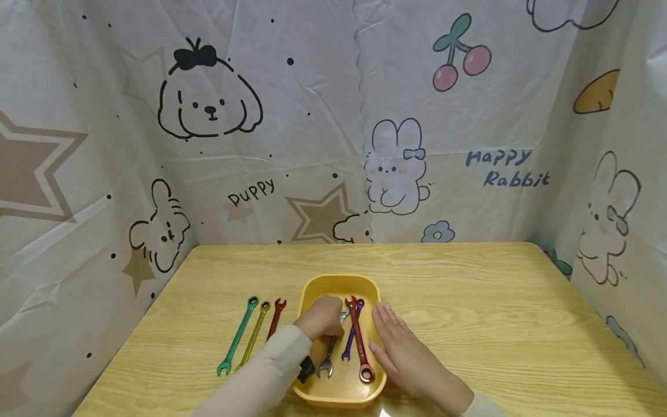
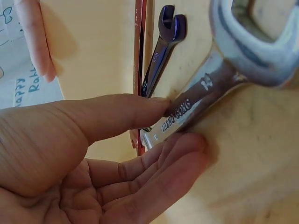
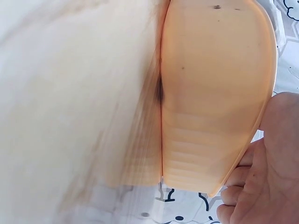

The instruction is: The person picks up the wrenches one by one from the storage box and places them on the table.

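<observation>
A yellow tray (image 1: 339, 279) sits on the wooden table near its front edge. Inside lie a silver wrench (image 1: 328, 356), a purple wrench (image 1: 350, 341) and a red wrench (image 1: 359, 341). My left hand (image 1: 324, 317) reaches into the tray; in the left wrist view its thumb and fingers (image 2: 180, 121) pinch the shaft of the silver wrench (image 2: 210, 88), with the purple wrench (image 2: 163, 42) just beyond. My right hand (image 1: 398, 341) lies with straight fingers against the tray's right side; the right wrist view shows the tray's outer wall (image 3: 215, 93) beside the hand (image 3: 266, 172).
Left of the tray lie a green wrench (image 1: 238, 336), an olive-yellow wrench (image 1: 254, 335) and a dark red wrench (image 1: 275, 318), side by side on the table (image 1: 495, 313). Cartoon-printed cloth walls stand at the back and both sides.
</observation>
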`<move>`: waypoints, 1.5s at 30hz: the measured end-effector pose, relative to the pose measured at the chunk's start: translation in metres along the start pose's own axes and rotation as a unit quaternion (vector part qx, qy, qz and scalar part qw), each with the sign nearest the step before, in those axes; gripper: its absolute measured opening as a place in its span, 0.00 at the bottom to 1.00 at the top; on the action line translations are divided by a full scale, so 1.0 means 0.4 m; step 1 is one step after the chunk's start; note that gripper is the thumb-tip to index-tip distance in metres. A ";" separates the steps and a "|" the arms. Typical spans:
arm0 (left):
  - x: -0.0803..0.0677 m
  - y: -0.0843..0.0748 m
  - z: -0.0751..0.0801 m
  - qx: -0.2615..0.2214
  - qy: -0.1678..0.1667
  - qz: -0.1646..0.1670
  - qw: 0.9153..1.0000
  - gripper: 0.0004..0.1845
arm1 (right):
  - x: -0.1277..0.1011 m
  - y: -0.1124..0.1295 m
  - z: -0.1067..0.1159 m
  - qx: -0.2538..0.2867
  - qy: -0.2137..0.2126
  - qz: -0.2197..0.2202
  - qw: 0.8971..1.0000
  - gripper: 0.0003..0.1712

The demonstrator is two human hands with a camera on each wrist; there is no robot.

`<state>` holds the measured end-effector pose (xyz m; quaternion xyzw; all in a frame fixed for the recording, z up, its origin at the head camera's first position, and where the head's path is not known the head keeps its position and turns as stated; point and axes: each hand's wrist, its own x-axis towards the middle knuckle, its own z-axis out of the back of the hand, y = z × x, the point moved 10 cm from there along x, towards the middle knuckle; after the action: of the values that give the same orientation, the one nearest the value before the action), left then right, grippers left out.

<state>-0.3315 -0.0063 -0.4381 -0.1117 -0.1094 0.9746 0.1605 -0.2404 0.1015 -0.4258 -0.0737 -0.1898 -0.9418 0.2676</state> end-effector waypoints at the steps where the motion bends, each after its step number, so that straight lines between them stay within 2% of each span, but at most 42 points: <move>1: 0.001 0.003 -0.003 -0.012 0.002 0.003 1.000 0.14 | 0.000 -0.001 -0.001 0.000 0.001 0.000 1.000 0.35; 6: 0.005 0.017 -0.014 -0.057 0.008 0.013 0.998 0.14 | 0.003 -0.004 -0.005 -0.003 0.011 -0.005 1.000 0.35; 16: 0.003 0.029 -0.032 -0.084 0.011 0.031 0.996 0.14 | -0.001 0.001 -0.007 0.001 0.007 -0.005 1.000 0.35; 20: 0.002 0.032 -0.030 -0.090 0.001 0.024 0.996 0.15 | 0.000 0.003 -0.009 0.002 0.008 -0.007 1.000 0.35; 23: 0.001 0.034 -0.027 -0.112 -0.001 0.018 0.994 0.15 | 0.000 0.005 -0.006 0.000 0.007 -0.003 1.000 0.35; 32: 0.008 0.041 -0.031 -0.173 0.026 0.000 0.985 0.16 | -0.001 0.003 -0.001 -0.003 0.003 0.002 1.000 0.35; 38: 0.014 0.046 -0.022 -0.221 0.036 -0.016 0.975 0.26 | 0.001 -0.001 -0.002 0.001 0.010 -0.005 1.000 0.36; 41: 0.014 0.046 -0.012 -0.250 0.038 -0.021 0.967 0.20 | 0.002 -0.002 -0.003 0.004 0.013 -0.009 1.000 0.36; 45: 0.013 0.045 0.013 -0.293 0.028 -0.028 0.955 0.08 | 0.003 -0.003 -0.003 0.008 0.013 -0.011 1.000 0.35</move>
<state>-0.3429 -0.0222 -0.4387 -0.1780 -0.3883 0.8915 0.1508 -0.2419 0.1013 -0.4270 -0.0574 -0.1942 -0.9440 0.2606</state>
